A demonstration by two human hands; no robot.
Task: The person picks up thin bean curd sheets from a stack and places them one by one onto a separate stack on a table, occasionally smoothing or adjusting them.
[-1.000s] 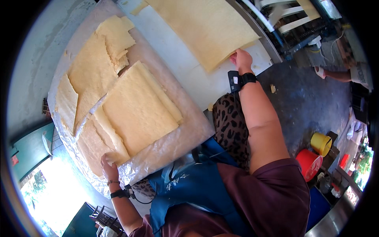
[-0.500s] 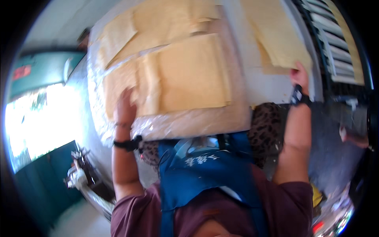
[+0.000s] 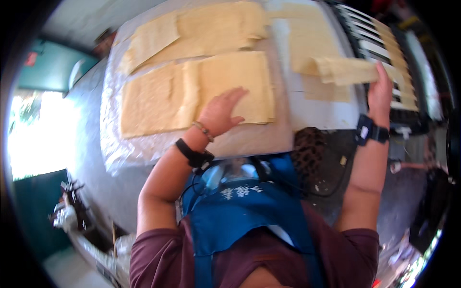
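Observation:
My right hand (image 3: 380, 91) grips the edge of a thin pale-yellow sheet (image 3: 345, 71), which is raised and curls over. Under it, more of the same pale material (image 3: 314, 41) lies on a white board (image 3: 307, 113). My left hand (image 3: 223, 110) is open, fingers spread, over the near edge of a stack of pale-yellow sheets (image 3: 237, 72); whether it touches the stack I cannot tell. Left of that stack lies a second pile (image 3: 146, 103), with a raised fold between them. Further sheets (image 3: 216, 26) lie along the far side.
Clear plastic wrap (image 3: 113, 149) covers the left side of the work surface. A dark rack with white slats (image 3: 362, 36) stands at the right. A green cabinet (image 3: 60, 67) is at the far left, and patterned fabric (image 3: 307, 149) hangs by the near edge.
My left hand has moved right, from the left pile to the right-hand stack. My right hand has moved slightly right, lifting and curling the sheet that lay flatter before.

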